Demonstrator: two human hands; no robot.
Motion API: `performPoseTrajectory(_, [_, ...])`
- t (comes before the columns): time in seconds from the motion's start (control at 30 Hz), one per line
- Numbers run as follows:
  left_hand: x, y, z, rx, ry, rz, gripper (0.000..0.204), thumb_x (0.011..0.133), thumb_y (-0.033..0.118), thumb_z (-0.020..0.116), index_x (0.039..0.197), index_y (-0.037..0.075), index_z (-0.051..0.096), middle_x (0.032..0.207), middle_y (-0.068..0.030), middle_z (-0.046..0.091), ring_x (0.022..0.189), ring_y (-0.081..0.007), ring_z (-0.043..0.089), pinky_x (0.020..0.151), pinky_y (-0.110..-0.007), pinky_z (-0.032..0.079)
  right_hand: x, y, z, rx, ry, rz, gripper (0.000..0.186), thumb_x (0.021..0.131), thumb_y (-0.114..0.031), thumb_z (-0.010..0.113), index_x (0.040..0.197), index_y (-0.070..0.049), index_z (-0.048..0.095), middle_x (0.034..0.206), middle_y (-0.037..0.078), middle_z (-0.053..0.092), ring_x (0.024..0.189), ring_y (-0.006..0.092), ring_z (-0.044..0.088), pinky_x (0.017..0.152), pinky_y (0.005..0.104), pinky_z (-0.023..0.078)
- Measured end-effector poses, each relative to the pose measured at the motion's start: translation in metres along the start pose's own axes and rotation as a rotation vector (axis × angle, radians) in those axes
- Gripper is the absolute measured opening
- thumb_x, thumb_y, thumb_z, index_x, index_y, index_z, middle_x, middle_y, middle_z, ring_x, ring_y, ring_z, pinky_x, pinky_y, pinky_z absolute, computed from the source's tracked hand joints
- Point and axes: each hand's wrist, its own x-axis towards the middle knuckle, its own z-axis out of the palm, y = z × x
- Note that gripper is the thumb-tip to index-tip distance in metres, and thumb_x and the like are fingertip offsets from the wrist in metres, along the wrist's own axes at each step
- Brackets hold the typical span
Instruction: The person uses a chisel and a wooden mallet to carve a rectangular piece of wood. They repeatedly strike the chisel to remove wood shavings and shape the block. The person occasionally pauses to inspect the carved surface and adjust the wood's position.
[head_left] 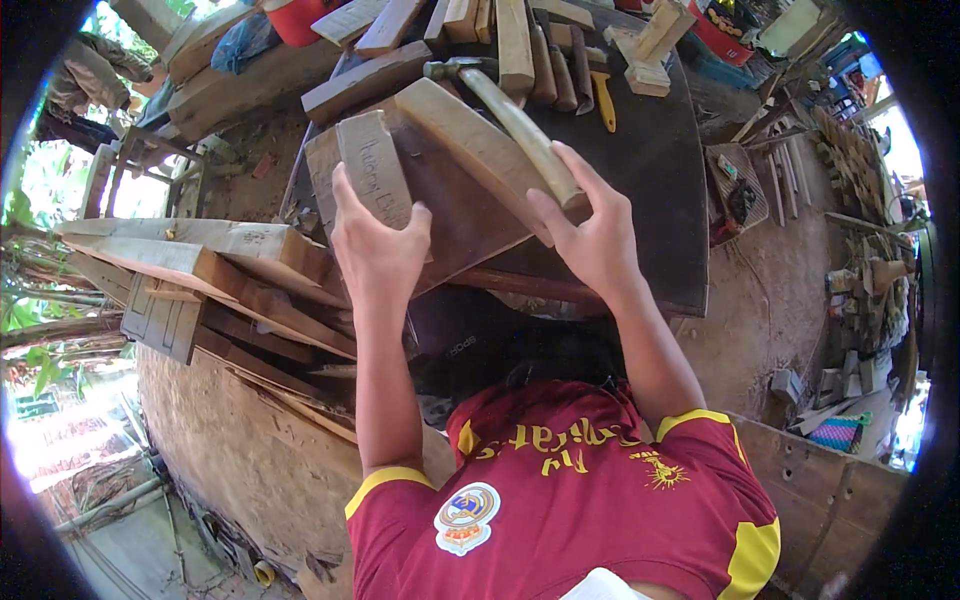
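Dark tabletop (pixel 660 180) carries everything at hand, hammer (pixel 515 125) included. Long planks (pixel 160 255) stacked well left of the hammer. Maroon shirt (pixel 590 500) with yellow trim, on the near side of the hammer. Red tub (pixel 722 45), well right of the hammer, far side.

Curved wood (pixel 465 140), thick and pale brown, runs along the hammer's left side. Block (pixel 372 165) with handwriting on its upper face, left of the hammer, beyond the curved wood. Hammer's head points away from the person, pale handle toward the right grip (pixel 600 230).

Right grip: thumb and forefinger apart, either side of the hammer's handle end; can't tell if clamped. Left grip (pixel 378 245), left of the hammer: thumb and forefinger apart, straddling the block's near part; can't tell if clamped either.

Pale wood piece (pixel 645 70), two parts crossing, right of the hammer. Yellow handle (pixel 604 103), smallest, between that piece and the hammer.
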Motion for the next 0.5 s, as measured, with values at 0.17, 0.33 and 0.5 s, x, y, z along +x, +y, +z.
performPoseTrajectory(0.17, [-0.012,-0.013,-0.006,-0.193,-0.006,-0.025,0.079,0.067,0.003,0.073,0.138,0.000,0.038,0.115,-0.0218,0.063,0.100,-0.0248,0.065,0.090,-0.033,0.050,-0.003,0.005,-0.006,0.088,-0.038,0.164,0.077,0.078,-0.027,0.080,0.138,0.002,0.042,0.111,0.024,0.065,0.107,0.0309,0.064,0.091,0.0360,0.049])
performPoseTrajectory(0.33, [-0.043,-0.006,-0.032,-0.511,-0.040,-0.083,0.079,0.067,-0.006,0.071,0.139,0.002,0.040,0.113,-0.0171,0.063,0.100,-0.0223,0.062,0.090,-0.032,0.049,-0.019,0.009,-0.001,-0.038,-0.019,0.078,0.113,0.068,-0.025,0.086,0.149,0.001,0.013,0.103,0.025,0.067,0.095,0.0341,0.068,0.084,0.0379,0.052])
performPoseTrajectory(0.5, [-0.064,0.004,-0.055,-0.571,-0.038,-0.146,0.082,0.066,-0.010,0.069,0.141,0.002,0.037,0.121,-0.0186,0.057,0.108,-0.0234,0.059,0.093,-0.033,0.047,-0.040,-0.005,-0.024,0.489,-0.068,0.405,0.107,0.070,-0.013,0.082,0.150,0.001,0.012,0.103,0.021,0.067,0.091,0.0232,0.068,0.082,0.0321,0.052])
